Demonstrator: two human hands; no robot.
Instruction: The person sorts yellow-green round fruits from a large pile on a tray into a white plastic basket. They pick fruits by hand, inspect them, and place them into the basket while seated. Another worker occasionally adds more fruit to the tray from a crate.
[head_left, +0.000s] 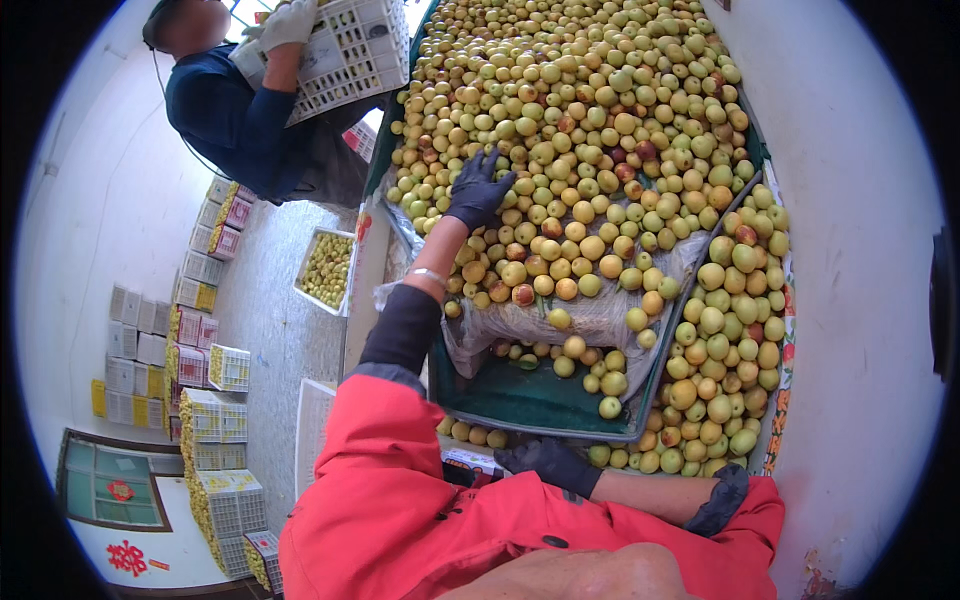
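A large heap of yellow-green jujubes (570, 135), some blotched brown-red, slopes down toward me on the sorting table. My left hand (480, 191), in a dark glove, lies on the left side of the heap with fingers apart and palm down. Below it, crumpled clear plastic sheeting (517, 319) hangs over a green-lined tray (510, 394), where several loose jujubes sit. Close to my body, my right hand (551, 459), also gloved, is at the tray's front edge beside a row of jujubes; its fingers are partly hidden, so a hold cannot be made out.
A side channel full of jujubes (724, 330) runs along the right wall. At the upper left, a person (232, 112) holds a white plastic crate (345, 56) against the table. A filled crate (326, 270) stands on the floor; stacked crates (217, 420) line the left wall.
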